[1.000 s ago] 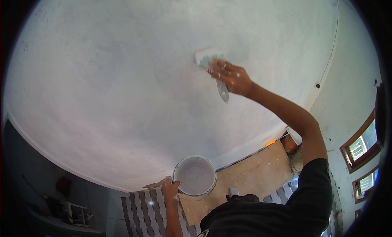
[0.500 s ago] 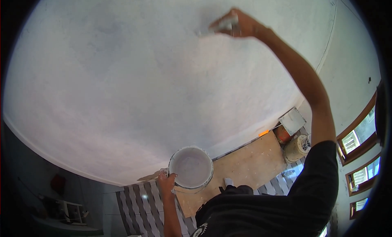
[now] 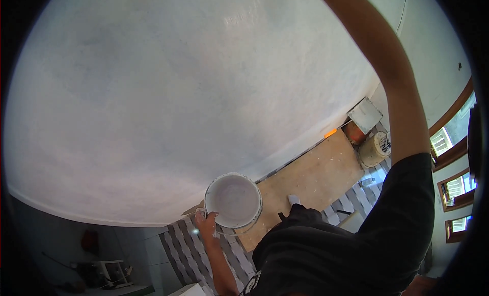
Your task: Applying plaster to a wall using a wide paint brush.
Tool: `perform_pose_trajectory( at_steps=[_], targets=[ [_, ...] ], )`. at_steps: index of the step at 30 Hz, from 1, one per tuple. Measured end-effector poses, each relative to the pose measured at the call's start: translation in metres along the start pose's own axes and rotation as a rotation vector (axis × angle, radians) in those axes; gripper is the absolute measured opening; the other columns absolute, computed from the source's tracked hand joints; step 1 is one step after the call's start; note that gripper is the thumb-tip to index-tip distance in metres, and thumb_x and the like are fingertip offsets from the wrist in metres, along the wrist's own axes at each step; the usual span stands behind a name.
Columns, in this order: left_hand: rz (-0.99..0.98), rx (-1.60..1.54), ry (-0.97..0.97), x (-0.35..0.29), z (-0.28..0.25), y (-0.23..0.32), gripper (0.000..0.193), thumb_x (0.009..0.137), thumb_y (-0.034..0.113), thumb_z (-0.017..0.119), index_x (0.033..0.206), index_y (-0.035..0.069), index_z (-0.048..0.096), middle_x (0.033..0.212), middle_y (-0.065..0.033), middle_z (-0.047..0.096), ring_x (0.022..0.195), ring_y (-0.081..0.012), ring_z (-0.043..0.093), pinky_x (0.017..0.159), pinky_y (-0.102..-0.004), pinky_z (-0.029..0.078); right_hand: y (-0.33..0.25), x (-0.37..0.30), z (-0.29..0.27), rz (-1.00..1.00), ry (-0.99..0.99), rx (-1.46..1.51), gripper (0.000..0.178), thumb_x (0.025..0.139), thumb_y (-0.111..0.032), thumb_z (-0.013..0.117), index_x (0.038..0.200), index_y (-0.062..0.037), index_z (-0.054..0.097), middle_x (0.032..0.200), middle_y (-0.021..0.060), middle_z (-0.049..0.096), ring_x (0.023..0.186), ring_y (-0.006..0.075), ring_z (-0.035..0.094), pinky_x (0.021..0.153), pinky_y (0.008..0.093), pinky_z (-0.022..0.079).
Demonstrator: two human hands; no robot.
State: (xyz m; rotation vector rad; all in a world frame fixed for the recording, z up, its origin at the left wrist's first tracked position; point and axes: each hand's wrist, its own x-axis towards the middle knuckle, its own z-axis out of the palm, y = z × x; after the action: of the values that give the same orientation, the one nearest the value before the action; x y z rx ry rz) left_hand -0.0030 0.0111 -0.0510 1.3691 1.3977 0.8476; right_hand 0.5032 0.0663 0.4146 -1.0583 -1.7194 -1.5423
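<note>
A round bucket (image 3: 234,200) holds pale, whitish paint or a similar liquid, and its rim is smeared. My left hand (image 3: 206,224) grips the bucket's left rim, its thumb over the edge and its fingers on the outer side. Beyond the bucket rises a large white wall (image 3: 193,102) with greyish patches and a streaky wet-looking mark near the top. My right arm (image 3: 395,72) stretches up along the wall, and the hand at its end lies outside the upper edge of the picture.
A tan board (image 3: 310,173) lies on the patterned tile floor (image 3: 188,245) along the wall's foot. At the right corner stand a cream bucket (image 3: 373,152), a reddish container (image 3: 355,133) and a white panel (image 3: 364,115). Wood-framed windows (image 3: 451,138) line the right wall. A small white frame (image 3: 115,273) is lower left.
My right hand, which held a pale flat tool against the wall, has moved up out of view. My left hand and the bucket appear slightly higher and further left.
</note>
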Motion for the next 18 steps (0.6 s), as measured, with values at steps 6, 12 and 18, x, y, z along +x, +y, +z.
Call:
perform_pose_trajectory(
  at_steps=[6,12,18],
  targets=[
    [0.001,-0.099,-0.021,0.012,-0.009,-0.039,0.029,0.062,0.004,0.067,0.088,0.0,0.054,0.08,-0.0052,0.057,0.07,-0.0177,0.052,0.065,-0.0304,0.044,-0.105,-0.173,0.022,0.038,-0.083,-0.006,0.048,0.082,-0.016,0.073,0.128,-0.0184,0.06,0.126,0.0039,0.063,0.11,0.021,0.064,0.082,0.0302,0.057],
    [0.065,-0.087,-0.014,0.018,-0.013,-0.043,0.022,0.066,0.0,0.063,0.086,0.004,0.053,0.073,-0.0046,0.059,0.064,-0.0141,0.056,0.061,-0.028,0.045,-0.204,-0.254,0.003,0.053,-0.419,0.318,0.037,0.079,-0.015,0.069,0.115,-0.0107,0.066,0.117,0.0069,0.066,0.106,0.0226,0.064,0.09,0.0347,0.054],
    [0.042,0.01,0.04,0.015,-0.01,-0.037,0.027,0.059,0.011,0.071,0.072,0.002,0.049,0.07,-0.0054,0.052,0.063,-0.017,0.047,0.059,-0.0317,0.041,-0.165,-0.216,-0.002,0.046,-0.777,0.362,0.038,0.074,-0.011,0.073,0.113,-0.0124,0.068,0.1,0.0078,0.072,0.089,0.0233,0.069,0.075,0.0387,0.054]
  ],
)
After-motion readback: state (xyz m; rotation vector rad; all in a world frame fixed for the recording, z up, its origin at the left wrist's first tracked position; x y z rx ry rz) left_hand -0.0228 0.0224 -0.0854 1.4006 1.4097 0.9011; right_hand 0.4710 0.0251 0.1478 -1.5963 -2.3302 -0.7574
